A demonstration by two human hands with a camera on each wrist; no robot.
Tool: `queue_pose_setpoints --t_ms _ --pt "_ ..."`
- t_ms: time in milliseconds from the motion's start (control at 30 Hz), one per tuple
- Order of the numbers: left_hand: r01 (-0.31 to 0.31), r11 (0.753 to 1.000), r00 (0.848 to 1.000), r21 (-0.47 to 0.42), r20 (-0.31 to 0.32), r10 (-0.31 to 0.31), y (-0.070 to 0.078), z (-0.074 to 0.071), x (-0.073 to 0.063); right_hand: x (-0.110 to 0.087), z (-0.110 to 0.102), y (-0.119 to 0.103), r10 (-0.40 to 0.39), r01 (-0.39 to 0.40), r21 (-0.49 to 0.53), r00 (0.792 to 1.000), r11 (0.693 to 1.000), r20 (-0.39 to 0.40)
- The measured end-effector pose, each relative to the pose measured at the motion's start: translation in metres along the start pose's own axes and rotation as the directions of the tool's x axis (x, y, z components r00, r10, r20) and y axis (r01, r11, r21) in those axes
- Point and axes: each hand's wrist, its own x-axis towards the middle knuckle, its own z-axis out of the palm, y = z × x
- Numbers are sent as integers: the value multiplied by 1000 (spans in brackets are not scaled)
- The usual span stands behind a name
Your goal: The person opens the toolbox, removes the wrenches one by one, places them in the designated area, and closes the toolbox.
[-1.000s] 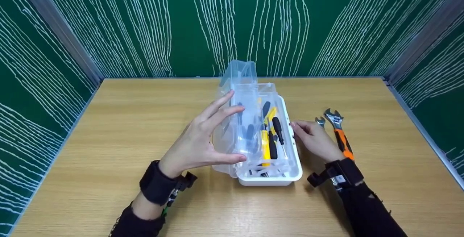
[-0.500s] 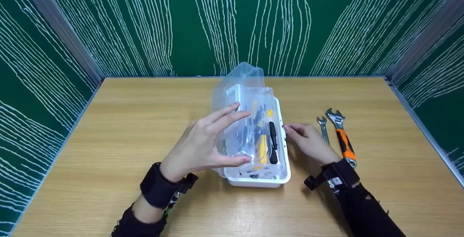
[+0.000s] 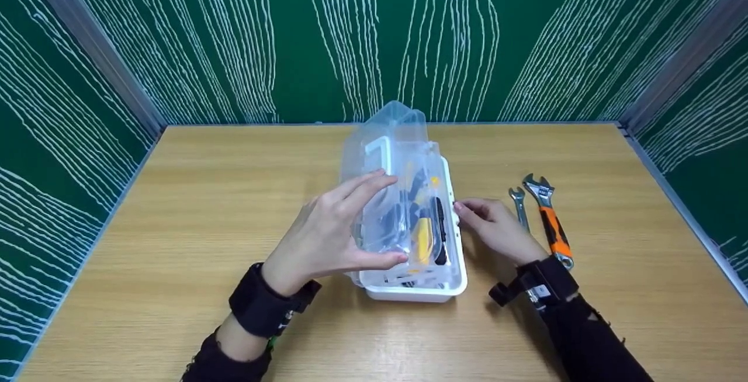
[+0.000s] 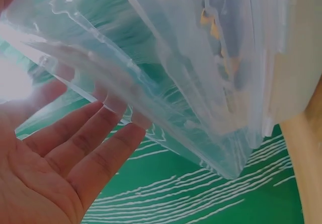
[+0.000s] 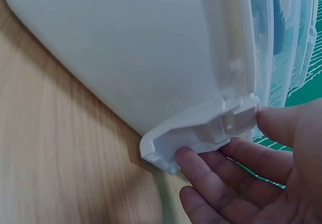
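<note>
A white toolbox (image 3: 412, 296) with a clear hinged lid (image 3: 403, 122) stands mid-table, the lid tilted part way down. Through the clear plastic show a black-handled screwdriver (image 3: 441, 218) and a yellow handle (image 3: 423, 240). My left hand (image 3: 330, 230) is spread at the lid's left side, its fairly straight fingers (image 4: 108, 156) touching the outer face of the plastic. On the right side, my right hand (image 3: 504, 230) pinches the white latch (image 5: 201, 133), thumb (image 5: 282, 126) at its top end and fingers beneath its lower edge.
To the right of the right hand lie a small open-end wrench (image 3: 519, 209) and an adjustable wrench (image 3: 552, 221) with an orange and black handle. Green walls with white wavy lines enclose the wooden table (image 3: 234, 195) at the back and sides.
The lid and clear inner tray have swung to the right, over the tools. The toolbox has shifted slightly left, the right hand moving with it at the latch.
</note>
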Motion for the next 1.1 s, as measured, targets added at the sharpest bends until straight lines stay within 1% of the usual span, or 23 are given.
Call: queue_pose_setpoints --t_ms 267,433,633,933,1033,1100 --pt "-2 1000 1000 -7 -17 2 2 5 0 0 0 4 -52 52 -8 999 999 -9" --pt "7 1000 1000 2 -24 -7 2 7 0 1 0 3 -45 45 -7 999 999 0" --pt "-10 1000 999 13 -41 11 4 13 0 0 0 3 -38 38 8 999 999 1" --pt "7 999 999 36 -32 -6 10 20 2 2 0 6 -10 10 16 1000 1000 8" --pt "16 999 999 44 -32 -15 12 23 3 2 0 7 -19 19 17 1000 1000 8" --pt "15 998 999 57 -34 -13 13 26 4 2 0 7 -39 38 21 999 999 7"
